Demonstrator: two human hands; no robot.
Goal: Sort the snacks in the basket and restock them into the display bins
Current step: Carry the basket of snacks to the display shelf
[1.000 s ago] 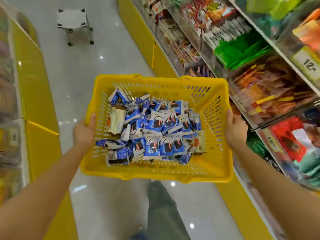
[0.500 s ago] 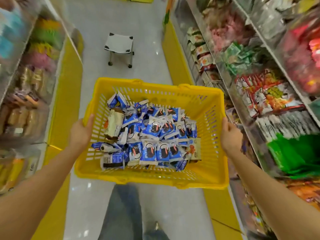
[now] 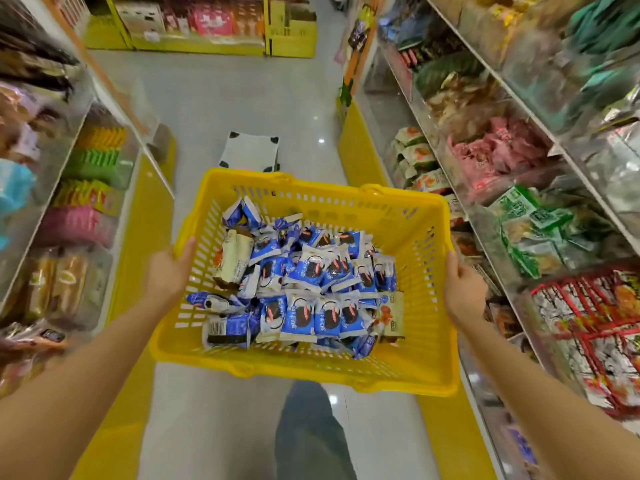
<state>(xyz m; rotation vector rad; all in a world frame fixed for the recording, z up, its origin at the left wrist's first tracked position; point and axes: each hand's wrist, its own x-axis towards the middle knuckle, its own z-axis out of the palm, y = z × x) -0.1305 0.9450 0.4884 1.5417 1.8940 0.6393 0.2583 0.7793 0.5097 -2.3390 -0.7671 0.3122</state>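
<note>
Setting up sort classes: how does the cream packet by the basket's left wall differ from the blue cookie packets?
Colour: the cream packet is beige; the blue cookie packets are blue and white with a dark cookie pictured.
Size: the cream packet is longer than any of the blue cookie packets.
Number: the cream packet is nearly alone; the blue cookie packets make most of the pile.
Both are wrapped snacks in the basket.

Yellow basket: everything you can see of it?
The yellow plastic basket is rectangular, with slotted walls and a solid rim. It is held above the aisle floor, open side up. The left hand grips its left rim, the right hand its right rim. Blue-and-white snack packets and some beige packets lie piled inside.
</note>
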